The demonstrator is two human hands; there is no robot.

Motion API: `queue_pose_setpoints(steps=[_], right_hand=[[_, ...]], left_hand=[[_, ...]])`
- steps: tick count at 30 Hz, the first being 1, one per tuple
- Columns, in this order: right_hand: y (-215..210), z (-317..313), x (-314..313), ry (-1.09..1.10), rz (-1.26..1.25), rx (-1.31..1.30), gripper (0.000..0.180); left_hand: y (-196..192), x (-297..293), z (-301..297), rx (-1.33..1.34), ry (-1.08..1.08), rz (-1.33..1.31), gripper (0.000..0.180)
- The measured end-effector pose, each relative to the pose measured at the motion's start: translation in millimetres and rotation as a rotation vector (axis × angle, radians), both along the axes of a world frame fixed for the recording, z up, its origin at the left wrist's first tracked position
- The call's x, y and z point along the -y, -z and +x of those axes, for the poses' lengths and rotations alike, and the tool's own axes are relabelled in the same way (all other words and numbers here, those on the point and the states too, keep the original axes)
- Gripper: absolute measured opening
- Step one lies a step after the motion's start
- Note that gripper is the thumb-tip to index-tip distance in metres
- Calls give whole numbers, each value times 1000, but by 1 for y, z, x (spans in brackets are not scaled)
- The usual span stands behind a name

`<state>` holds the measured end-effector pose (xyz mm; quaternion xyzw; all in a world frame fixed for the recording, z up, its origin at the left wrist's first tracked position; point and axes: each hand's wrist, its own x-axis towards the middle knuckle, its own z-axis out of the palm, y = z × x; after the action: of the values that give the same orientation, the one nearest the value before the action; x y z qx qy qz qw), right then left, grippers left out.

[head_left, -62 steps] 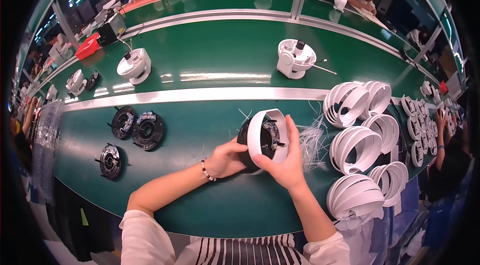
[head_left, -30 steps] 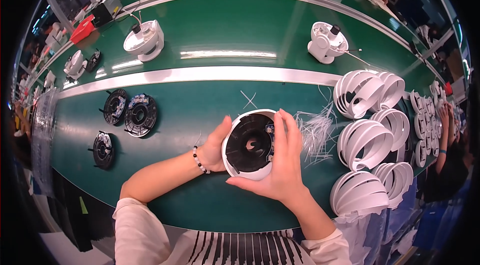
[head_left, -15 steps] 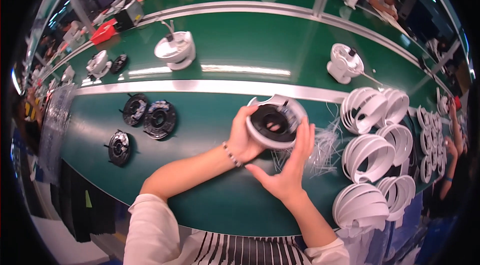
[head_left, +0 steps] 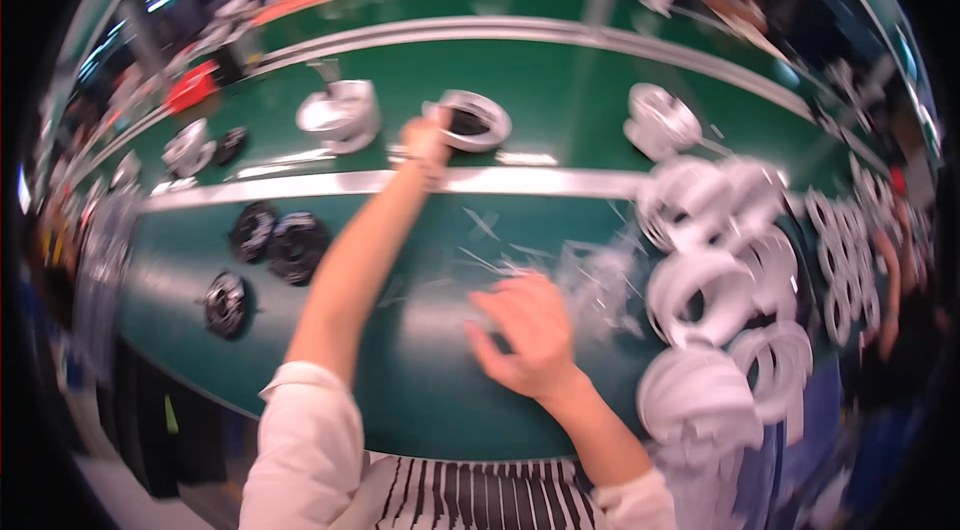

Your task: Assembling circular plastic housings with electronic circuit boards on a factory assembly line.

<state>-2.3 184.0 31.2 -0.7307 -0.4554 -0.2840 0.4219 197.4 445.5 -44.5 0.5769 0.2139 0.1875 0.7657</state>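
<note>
My left arm reaches out over the far green belt, and my left hand (head_left: pixel 428 140) grips the left rim of a white round housing (head_left: pixel 490 137) with a black disc-shaped part inside. The picture is smeared, so whether the housing rests on the belt I cannot tell. Over the near table, my right hand (head_left: pixel 530 330) is empty, its thumb and fingers apart. Just beyond it lie scattered thin clear plastic strips (head_left: pixel 595 280). To the left are several black round parts with circuit pieces, one of them a black disc part (head_left: pixel 227 305) nearest me.
Stacked white rings (head_left: pixel 700 300) stand on the table's right side. A white housing (head_left: pixel 340 118) and another white housing (head_left: pixel 662 122) sit on the far belt. A pale metal rail (head_left: pixel 560 183) divides belt from table. A co-worker's arm (head_left: pixel 890 280) shows at far right.
My left hand has carried the white housing away from me, from above the table to the far belt. My right hand has let go of its side and stayed over the table.
</note>
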Motion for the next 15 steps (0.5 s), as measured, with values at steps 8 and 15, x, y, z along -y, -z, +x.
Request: queue_pose_setpoints(steps=[8, 15], right_hand=[[-11, -79, 142, 34, 210, 202, 11], [-48, -77, 147, 967, -73, -461, 39]], left_hand=[[-53, -17, -90, 284, 13, -70, 48], [-104, -23, -179, 376, 53, 12, 43]])
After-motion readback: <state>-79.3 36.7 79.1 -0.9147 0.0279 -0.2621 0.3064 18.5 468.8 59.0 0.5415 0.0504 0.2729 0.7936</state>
